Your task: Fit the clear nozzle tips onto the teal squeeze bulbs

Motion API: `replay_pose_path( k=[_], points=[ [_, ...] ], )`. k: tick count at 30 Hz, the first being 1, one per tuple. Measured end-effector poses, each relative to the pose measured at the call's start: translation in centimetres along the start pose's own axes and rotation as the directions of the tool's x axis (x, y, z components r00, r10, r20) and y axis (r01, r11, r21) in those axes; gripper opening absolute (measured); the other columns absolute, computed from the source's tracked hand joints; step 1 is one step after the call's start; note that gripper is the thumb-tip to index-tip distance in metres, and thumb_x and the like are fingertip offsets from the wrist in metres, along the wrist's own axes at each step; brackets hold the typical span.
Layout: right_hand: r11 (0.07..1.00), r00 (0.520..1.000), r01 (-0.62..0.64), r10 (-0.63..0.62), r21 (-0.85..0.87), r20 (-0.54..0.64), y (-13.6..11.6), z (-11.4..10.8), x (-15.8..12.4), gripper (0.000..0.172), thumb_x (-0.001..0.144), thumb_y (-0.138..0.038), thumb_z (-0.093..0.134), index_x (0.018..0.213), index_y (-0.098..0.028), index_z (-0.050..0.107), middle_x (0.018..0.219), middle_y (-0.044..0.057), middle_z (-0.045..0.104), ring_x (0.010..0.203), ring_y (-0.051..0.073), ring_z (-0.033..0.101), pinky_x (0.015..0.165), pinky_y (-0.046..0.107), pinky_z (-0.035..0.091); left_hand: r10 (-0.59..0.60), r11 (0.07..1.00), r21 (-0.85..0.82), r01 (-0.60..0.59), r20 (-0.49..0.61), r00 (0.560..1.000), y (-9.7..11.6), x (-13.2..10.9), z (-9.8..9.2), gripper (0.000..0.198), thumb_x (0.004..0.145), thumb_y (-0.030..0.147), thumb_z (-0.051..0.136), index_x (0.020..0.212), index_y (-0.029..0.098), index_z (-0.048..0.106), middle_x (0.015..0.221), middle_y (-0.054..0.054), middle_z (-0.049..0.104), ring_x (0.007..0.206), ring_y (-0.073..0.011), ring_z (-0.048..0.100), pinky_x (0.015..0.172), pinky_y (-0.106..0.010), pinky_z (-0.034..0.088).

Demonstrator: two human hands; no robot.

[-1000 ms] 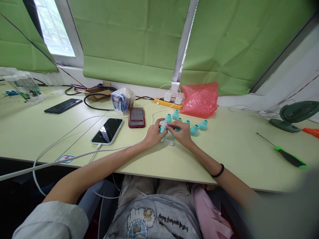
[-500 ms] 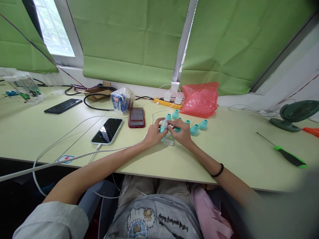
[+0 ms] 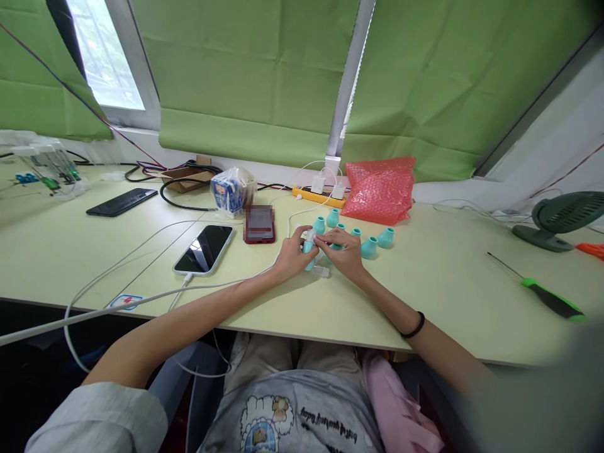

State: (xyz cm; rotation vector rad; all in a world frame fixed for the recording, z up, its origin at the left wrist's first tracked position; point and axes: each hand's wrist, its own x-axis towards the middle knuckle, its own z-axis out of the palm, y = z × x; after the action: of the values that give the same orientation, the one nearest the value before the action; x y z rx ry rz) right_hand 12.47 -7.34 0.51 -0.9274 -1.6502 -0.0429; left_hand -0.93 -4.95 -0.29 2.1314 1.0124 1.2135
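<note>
My left hand is closed around a small turquoise bulb-shaped piece with a clear plastic part at its top. The fingertips of my right hand pinch at that clear part from the right, partly hiding it. On the table just below the hands lies a loose clear plastic piece. Several more turquoise pieces, one of them a bulb with an open neck, stand behind and to the right of my right hand, some partly covered by it.
A red bubble-wrap bag and a yellow power strip lie at the back. Left are a charging phone, a red-cased device and a white cable. A screwdriver and a green fan are at right.
The view has shifted very slightly. My right fingertips have moved a little closer over the clear part, while my left hand keeps its hold on the turquoise piece.
</note>
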Motion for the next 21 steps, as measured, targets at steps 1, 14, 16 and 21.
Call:
replay_pose_path(
  k=[1, 14, 16, 21],
  points=[
    [1.0, 1.0, -0.007, 0.007, 0.002, 0.003, -0.01, -0.03, 0.01, 0.007, 0.067, -0.021, 0.063, 0.071, -0.022, 0.068, 0.065, 0.002, 0.066, 0.06, 0.016, 0.056, 0.061, 0.032, 0.048, 0.0, 1.0, 0.003, 0.0, -0.002, 1.0, -0.01, 0.0, 0.0, 0.042, 0.07, 0.028, 0.05, 0.11, 0.017, 0.044, 0.059, 0.002, 0.056, 0.045, -0.0085, 0.044, 0.046, -0.017, 0.032],
    [0.997, 0.993, -0.072, 0.071, 0.008, 0.089, 0.29, -0.58, 0.43, 0.008, 0.069, -0.02, 0.059, 0.071, -0.019, 0.067, 0.065, 0.002, 0.064, 0.058, 0.013, 0.055, 0.051, 0.026, 0.047, 0.061, 0.997, 0.055, -0.063, 0.026, 0.998, 0.0, 0.24, -0.51, 0.041, 0.068, 0.024, 0.049, 0.108, 0.017, 0.046, 0.06, 0.003, 0.056, 0.043, -0.0081, 0.039, 0.046, -0.017, 0.031],
    [0.997, 0.994, -0.071, 0.071, -0.003, 0.084, 0.36, -0.57, 0.39, 0.008, 0.069, -0.02, 0.059, 0.071, -0.019, 0.067, 0.064, 0.002, 0.064, 0.057, 0.013, 0.055, 0.052, 0.026, 0.047, 0.078, 0.995, 0.064, -0.08, 0.032, 0.996, -0.01, 0.32, -0.63, 0.041, 0.067, 0.024, 0.049, 0.108, 0.017, 0.047, 0.058, 0.003, 0.055, 0.043, -0.0079, 0.038, 0.046, -0.017, 0.03],
    [0.998, 0.995, -0.045, 0.048, -0.037, 0.088, 0.54, -0.58, 0.29, 0.008, 0.069, -0.021, 0.059, 0.071, -0.019, 0.067, 0.063, 0.002, 0.063, 0.056, 0.013, 0.054, 0.053, 0.026, 0.046, 0.101, 0.991, 0.084, -0.103, 0.025, 0.995, -0.07, 0.41, -0.73, 0.042, 0.066, 0.023, 0.05, 0.107, 0.016, 0.048, 0.054, 0.005, 0.051, 0.043, -0.0079, 0.037, 0.045, -0.017, 0.029]
  ],
)
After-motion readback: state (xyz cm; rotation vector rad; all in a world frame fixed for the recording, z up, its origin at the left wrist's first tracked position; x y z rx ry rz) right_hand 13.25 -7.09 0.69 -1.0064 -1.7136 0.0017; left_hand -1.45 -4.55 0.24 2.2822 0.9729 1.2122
